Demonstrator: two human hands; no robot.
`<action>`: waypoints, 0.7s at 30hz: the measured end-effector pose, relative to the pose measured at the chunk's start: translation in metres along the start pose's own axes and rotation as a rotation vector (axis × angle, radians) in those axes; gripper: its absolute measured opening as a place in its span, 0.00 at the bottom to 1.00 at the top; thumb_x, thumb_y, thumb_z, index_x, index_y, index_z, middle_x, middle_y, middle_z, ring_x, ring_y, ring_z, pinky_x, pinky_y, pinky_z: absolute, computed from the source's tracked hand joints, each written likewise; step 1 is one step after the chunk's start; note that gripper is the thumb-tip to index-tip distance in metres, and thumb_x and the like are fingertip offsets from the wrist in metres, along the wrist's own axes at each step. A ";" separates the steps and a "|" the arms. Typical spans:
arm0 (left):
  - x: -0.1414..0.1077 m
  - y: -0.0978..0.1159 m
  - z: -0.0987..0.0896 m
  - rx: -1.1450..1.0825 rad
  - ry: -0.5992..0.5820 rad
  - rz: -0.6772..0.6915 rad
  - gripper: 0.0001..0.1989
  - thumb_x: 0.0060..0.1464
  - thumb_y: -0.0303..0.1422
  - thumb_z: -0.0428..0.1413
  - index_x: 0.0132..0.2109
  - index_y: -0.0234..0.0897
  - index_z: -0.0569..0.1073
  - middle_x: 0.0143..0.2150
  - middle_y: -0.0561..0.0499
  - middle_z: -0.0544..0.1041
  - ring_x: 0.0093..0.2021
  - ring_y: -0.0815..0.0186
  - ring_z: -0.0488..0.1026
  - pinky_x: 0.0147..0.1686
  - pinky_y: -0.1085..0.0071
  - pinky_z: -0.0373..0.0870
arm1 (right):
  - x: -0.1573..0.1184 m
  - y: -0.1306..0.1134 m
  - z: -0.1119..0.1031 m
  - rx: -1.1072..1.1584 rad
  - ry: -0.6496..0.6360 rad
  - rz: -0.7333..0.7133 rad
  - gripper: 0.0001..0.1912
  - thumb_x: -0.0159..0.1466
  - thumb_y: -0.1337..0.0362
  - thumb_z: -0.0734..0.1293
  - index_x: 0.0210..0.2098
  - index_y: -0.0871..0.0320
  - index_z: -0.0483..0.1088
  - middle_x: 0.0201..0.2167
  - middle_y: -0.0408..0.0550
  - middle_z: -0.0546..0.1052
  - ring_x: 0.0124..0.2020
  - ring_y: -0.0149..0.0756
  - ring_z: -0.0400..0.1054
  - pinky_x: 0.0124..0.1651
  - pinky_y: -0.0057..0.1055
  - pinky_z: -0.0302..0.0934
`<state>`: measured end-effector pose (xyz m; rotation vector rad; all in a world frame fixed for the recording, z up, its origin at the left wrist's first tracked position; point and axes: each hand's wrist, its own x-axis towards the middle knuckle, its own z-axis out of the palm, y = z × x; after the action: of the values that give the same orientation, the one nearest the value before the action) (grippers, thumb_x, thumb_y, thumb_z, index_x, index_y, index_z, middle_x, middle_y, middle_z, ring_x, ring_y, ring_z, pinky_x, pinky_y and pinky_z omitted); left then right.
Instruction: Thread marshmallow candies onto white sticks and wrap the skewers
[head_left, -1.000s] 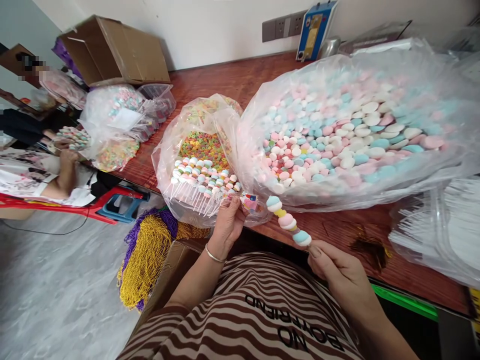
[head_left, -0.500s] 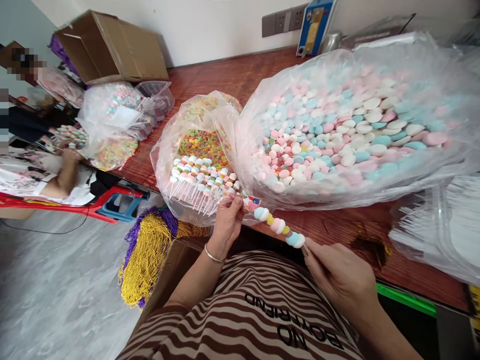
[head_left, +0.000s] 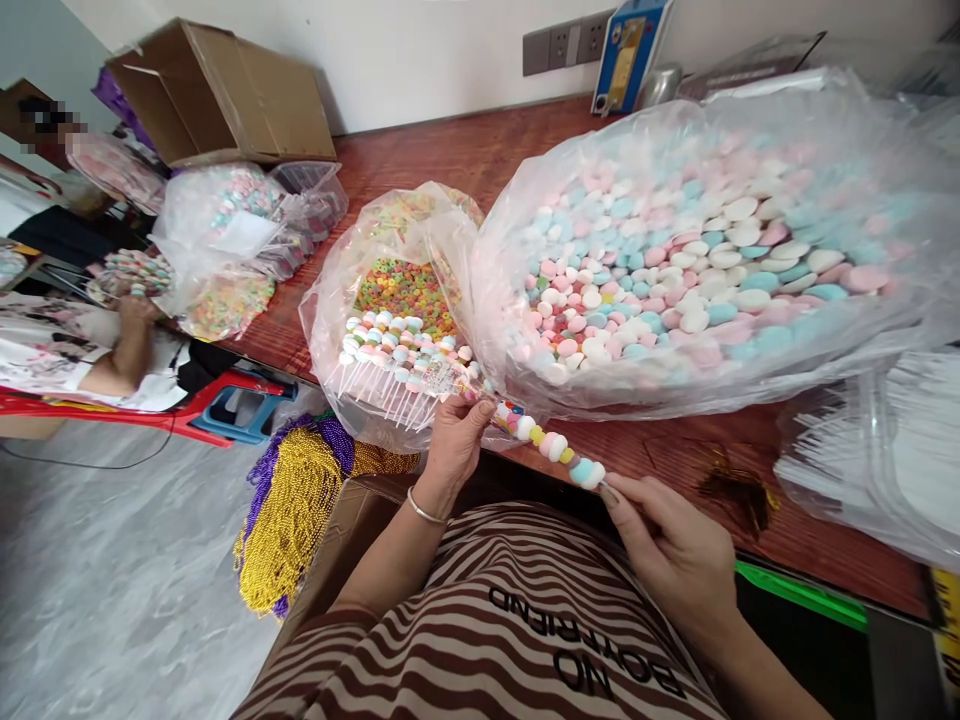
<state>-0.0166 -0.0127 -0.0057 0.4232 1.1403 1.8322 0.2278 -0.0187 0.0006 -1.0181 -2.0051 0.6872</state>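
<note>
One table [head_left: 427, 150] stretched across the view. On it lay a large bag [head_left: 622, 395] of pink, white and blue sweets [head_left: 675, 260] and, to its left, a small bag [head_left: 330, 290] holding loose rings [head_left: 409, 290] with rows of loaded sticks [head_left: 390, 345] before them. The right hand [head_left: 679, 555] was closed in a pinch on the lower end of a skewer [head_left: 555, 447], which slanted across the table's front edge. The left hand [head_left: 456, 445], also pinched, gripped a printed wrapper [head_left: 510, 410]. The skewer's tip met the wrapper; whether it had entered could not be told. The step appeared to be sleeving; the next move seemed to call for a steady wrapper mouth and a straight, gentle push.
</note>
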 end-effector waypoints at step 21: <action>-0.003 0.000 0.000 0.096 -0.077 -0.142 0.20 0.40 0.43 0.73 0.26 0.36 0.73 0.24 0.56 0.74 0.25 0.73 0.70 0.28 0.77 0.70 | -0.001 0.010 0.028 -0.161 0.122 -0.248 0.07 0.68 0.70 0.67 0.45 0.56 0.76 0.26 0.45 0.78 0.25 0.35 0.68 0.33 0.33 0.62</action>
<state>-0.0151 -0.0156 -0.0051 0.4520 1.1790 1.6296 0.2097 -0.0173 -0.0231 -0.8602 -2.0583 0.3288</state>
